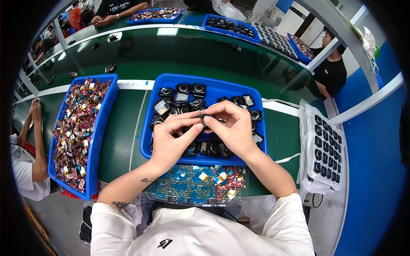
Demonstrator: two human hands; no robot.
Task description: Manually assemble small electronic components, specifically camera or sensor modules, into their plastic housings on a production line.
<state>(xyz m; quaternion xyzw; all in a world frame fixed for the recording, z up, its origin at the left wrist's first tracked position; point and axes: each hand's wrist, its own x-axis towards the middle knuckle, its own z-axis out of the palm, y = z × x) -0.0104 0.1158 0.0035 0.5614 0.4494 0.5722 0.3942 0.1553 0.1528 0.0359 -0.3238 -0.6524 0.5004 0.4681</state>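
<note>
Both my hands meet over a blue tray (230,88) of black watch-like casings (212,148), several showing round faces and some with pale squares. Between the fingertips is a small dark casing part (205,117), mostly covered by the fingers. My left hand (171,135) pinches it from the left with thumb and fingers. On the other side my right hand (237,128) grips it with thumb and fingertips. In front of the blue tray, close to my body, lies a clear compartment tray (187,174) with blue pieces and a heap of small red circuit boards (231,182).
A long blue bin (105,123) heaped with small red boards stands at left. At right is a stack of white trays (311,141) holding black parts. Beyond a white rail runs a green conveyor (179,53) carrying scattered units. Other people sit left, far and right.
</note>
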